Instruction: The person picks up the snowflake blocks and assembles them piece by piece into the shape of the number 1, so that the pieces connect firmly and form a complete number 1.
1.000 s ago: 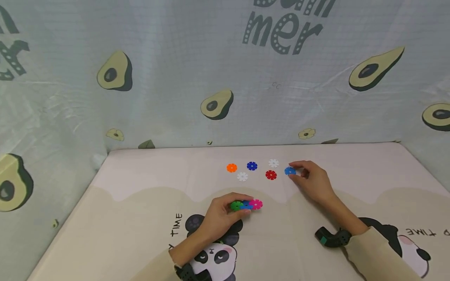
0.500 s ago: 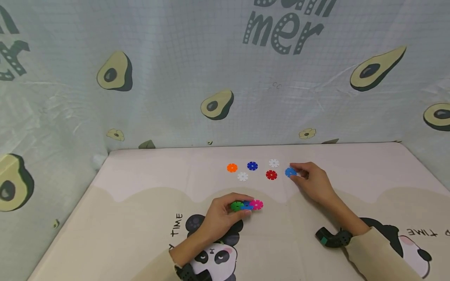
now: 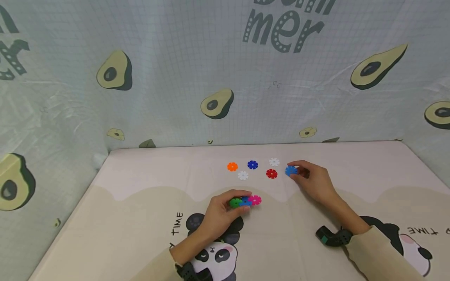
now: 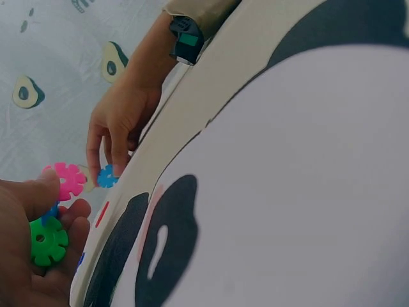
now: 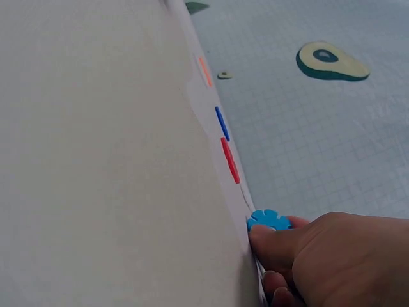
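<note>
Between thumb and fingers my left hand [image 3: 220, 212] holds a joined row of notched plastic discs: a green disc [image 4: 48, 243], a blue disc [image 3: 245, 201] in the middle and a pink disc [image 4: 68, 181] at the outer end. Off to the right and farther back, my right hand [image 3: 314, 181] pinches a single light blue notched disc [image 5: 270, 219] by its edge, thumb on the near side. To the left of that disc lie a red disc [image 3: 272, 173] and a white disc [image 3: 274, 161].
More loose discs lie farther left: a dark blue disc [image 3: 252, 164], an orange disc [image 3: 232, 166] and a second white disc [image 3: 243, 175]. The table [image 3: 140, 218] has a panda-print cover. An avocado-print curtain [image 3: 168, 70] rises behind its back edge.
The light blue disc tilted slightly in my right fingers, with the hand staying nearly in place. My left hand, with the joined discs, moved up slightly in the view.
</note>
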The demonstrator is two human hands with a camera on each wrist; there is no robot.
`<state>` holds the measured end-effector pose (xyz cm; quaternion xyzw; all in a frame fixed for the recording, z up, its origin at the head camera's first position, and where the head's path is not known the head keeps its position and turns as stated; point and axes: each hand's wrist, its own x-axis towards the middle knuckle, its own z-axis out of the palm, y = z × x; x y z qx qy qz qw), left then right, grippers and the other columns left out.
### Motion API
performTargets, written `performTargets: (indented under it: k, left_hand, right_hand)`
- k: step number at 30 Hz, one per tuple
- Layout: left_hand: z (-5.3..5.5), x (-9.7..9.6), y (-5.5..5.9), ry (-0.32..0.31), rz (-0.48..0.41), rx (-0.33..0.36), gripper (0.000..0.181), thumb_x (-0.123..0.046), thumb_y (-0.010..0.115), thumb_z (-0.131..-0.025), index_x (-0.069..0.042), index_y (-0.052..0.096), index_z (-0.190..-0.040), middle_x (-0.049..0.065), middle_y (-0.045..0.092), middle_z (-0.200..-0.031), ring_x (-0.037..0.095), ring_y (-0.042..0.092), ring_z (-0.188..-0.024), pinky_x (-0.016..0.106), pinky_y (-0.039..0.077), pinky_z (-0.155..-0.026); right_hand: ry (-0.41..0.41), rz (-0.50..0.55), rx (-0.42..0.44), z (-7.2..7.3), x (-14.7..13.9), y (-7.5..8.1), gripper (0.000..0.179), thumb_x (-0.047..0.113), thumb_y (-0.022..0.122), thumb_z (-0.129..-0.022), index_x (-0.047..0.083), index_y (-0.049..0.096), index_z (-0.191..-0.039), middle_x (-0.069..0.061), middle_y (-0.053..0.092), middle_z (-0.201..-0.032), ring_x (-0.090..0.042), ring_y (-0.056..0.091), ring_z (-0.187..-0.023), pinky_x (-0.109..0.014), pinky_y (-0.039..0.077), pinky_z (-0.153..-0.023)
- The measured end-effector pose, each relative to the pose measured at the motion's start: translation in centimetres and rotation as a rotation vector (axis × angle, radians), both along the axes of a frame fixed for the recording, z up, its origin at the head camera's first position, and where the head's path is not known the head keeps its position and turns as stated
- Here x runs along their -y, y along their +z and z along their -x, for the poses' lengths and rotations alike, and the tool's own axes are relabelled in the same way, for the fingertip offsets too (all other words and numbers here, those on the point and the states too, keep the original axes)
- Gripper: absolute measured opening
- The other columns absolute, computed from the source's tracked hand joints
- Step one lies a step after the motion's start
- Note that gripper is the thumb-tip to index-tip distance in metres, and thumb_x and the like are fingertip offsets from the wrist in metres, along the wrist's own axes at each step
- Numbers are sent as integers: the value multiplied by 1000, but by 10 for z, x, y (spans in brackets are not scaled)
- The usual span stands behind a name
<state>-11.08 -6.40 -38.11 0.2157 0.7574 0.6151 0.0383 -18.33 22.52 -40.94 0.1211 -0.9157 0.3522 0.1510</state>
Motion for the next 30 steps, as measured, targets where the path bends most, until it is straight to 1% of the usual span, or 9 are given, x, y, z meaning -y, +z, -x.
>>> performTargets:
  k: [4,8,13,15,18,21,23,26,30]
  left_hand:
    - [1,-1,0,13,-8,-19,32,1,69,-85,1,65,-117,10,65,-117,22,57,-112,33,43,-98]
    - [1,0,0,24,1,-26,32,1,68,-86,1,66,-117,9,65,-117,21,57,-112,33,43,-97]
    - [0,0,1,54,18,-42,31,1,67,-86,-1,66,-118,8,65,-116,21,57,-110,34,45,-93]
    - [-1,0,0,64,16,-49,31,2,67,-87,-1,66,-117,9,64,-116,22,57,-109,35,46,-92]
    - [0,0,0,69,2,-47,31,2,66,-87,0,66,-118,10,64,-115,22,57,-109,36,46,-93]
    - [0,0,-1,66,-15,-47,31,3,66,-87,0,65,-118,10,64,-115,21,57,-110,35,45,-95]
    - [0,0,-1,66,-22,-45,31,2,66,-87,0,65,-118,9,64,-115,20,57,-111,35,45,-95]
    - [0,0,-1,68,-26,-55,31,2,66,-87,0,65,-118,9,64,-115,20,57,-111,33,45,-95]
    - [1,0,-2,70,-36,-80,31,2,66,-87,0,65,-118,10,64,-114,21,57,-111,33,46,-94]
  right_hand:
    - [15,1,-24,0,-1,0,31,4,74,-82,9,69,-111,-3,61,-79,-17,54,-67,-24,45,-59]
    - [17,7,-24,0,-1,1,31,6,74,-83,11,69,-113,-2,61,-78,-16,54,-67,-25,45,-60]
    - [25,24,31,-1,1,5,32,10,72,-86,15,67,-117,-3,65,-84,-18,60,-73,-30,48,-66]
    - [39,32,70,-2,3,8,32,12,71,-87,16,67,-118,-3,65,-85,-18,61,-75,-30,49,-66]
    - [83,56,127,-5,7,14,33,13,71,-87,17,66,-119,-3,63,-83,-19,59,-73,-27,47,-60]
    - [145,117,212,-8,11,20,34,16,71,-88,18,65,-121,-3,63,-82,-21,57,-71,-26,45,-55]
    - [186,169,283,-10,13,24,35,19,70,-89,19,64,-123,-3,66,-83,-21,60,-74,-26,45,-55]
    - [237,248,385,-13,15,29,35,23,68,-90,21,63,-125,-4,70,-85,-20,65,-83,-27,45,-59]
    - [326,321,467,-16,18,34,34,27,65,-92,20,62,-126,-10,71,-88,-24,67,-90,-30,47,-66]
